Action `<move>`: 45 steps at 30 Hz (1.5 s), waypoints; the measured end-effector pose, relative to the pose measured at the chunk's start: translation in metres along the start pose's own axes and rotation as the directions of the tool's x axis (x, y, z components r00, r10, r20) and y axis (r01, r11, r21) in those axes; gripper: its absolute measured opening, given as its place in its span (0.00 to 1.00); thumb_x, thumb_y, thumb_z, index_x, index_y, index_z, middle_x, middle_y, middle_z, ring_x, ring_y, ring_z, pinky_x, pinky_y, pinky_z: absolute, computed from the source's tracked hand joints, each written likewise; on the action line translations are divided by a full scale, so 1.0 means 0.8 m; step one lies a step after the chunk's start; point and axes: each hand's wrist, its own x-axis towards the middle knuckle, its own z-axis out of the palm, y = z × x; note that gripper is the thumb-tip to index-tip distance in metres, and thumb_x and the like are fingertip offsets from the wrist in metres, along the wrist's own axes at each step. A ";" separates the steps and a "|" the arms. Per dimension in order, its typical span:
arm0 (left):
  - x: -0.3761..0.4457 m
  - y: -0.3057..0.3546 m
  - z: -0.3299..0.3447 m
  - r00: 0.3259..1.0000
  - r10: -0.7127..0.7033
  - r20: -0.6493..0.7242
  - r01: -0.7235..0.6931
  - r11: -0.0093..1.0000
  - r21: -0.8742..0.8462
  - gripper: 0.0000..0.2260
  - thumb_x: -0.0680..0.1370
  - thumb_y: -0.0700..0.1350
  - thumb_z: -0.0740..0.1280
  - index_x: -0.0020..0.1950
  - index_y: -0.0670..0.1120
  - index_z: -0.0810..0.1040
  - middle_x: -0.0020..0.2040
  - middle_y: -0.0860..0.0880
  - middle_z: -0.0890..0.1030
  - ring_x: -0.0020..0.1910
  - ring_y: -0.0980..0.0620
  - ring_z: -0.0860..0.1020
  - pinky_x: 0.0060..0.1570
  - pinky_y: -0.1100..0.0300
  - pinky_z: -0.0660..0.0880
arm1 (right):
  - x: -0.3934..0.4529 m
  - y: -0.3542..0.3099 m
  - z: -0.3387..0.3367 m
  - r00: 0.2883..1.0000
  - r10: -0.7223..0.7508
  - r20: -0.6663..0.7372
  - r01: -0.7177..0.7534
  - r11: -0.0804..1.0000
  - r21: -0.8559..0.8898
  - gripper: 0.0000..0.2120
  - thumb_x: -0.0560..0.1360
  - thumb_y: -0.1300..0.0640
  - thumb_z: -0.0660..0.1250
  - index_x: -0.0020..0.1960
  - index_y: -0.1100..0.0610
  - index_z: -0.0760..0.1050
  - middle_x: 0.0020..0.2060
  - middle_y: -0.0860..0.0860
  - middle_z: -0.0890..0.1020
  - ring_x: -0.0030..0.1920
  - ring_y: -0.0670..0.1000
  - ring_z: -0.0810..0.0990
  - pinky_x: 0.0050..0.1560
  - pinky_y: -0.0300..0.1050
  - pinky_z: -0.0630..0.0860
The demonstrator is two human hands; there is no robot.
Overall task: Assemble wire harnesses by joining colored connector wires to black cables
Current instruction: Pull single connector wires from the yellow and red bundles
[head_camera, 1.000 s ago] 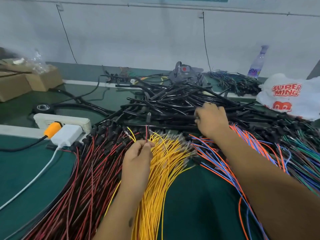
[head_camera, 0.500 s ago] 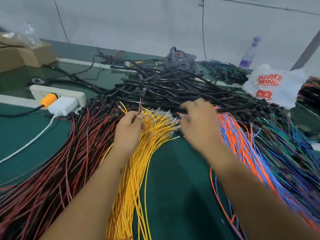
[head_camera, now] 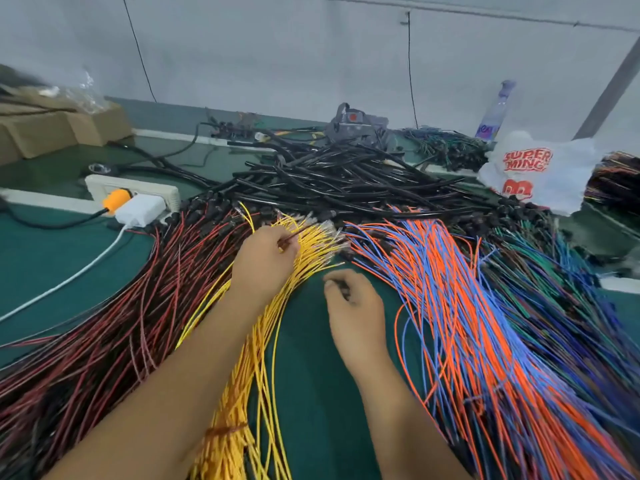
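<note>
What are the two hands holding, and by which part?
Left hand pinches a red wire near its tip. Right hand: fingers curled, blurred; cannot tell.

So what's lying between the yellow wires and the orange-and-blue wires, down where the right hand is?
Bare green mat, seen in the head view; only the right hand and its forearm lie between the yellow wires and the orange-and-blue wires.

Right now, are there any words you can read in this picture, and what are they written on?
"SUPER MING": red letters on the white plastic bag at the far right of the table.
Red shapes below those words on the same bag: partly hidden, not readable.
Label on the plastic bottle by the wall: too blurred to read.
Nothing readable on the power strip or the cardboard boxes.
</note>
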 end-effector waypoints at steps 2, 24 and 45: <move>-0.007 0.014 -0.005 1.000 -0.021 0.009 0.022 0.984 -0.175 0.07 0.78 0.46 0.67 0.45 0.44 0.81 0.42 0.51 0.79 0.44 0.51 0.76 0.44 0.58 0.68 | 0.004 -0.001 -0.001 0.998 0.041 -0.046 -0.033 0.988 0.154 0.07 0.77 0.61 0.65 0.44 0.52 0.79 0.41 0.47 0.81 0.43 0.47 0.78 0.47 0.39 0.73; -0.063 0.062 0.004 0.845 0.164 0.509 0.075 0.906 -0.416 0.11 0.82 0.42 0.59 0.51 0.47 0.82 0.28 0.53 0.78 0.27 0.57 0.73 0.29 0.66 0.69 | 0.029 0.004 -0.025 0.969 0.224 -0.100 -0.127 0.806 0.578 0.17 0.83 0.53 0.56 0.47 0.57 0.82 0.44 0.58 0.85 0.43 0.58 0.83 0.43 0.51 0.77; -0.063 0.048 -0.010 0.962 0.086 0.261 0.012 0.936 -0.353 0.12 0.82 0.45 0.58 0.43 0.52 0.79 0.28 0.59 0.73 0.29 0.61 0.69 0.33 0.63 0.64 | 0.028 -0.001 -0.036 0.995 0.100 -0.015 -0.062 0.722 0.689 0.11 0.76 0.72 0.63 0.47 0.58 0.79 0.38 0.53 0.81 0.38 0.49 0.81 0.43 0.40 0.79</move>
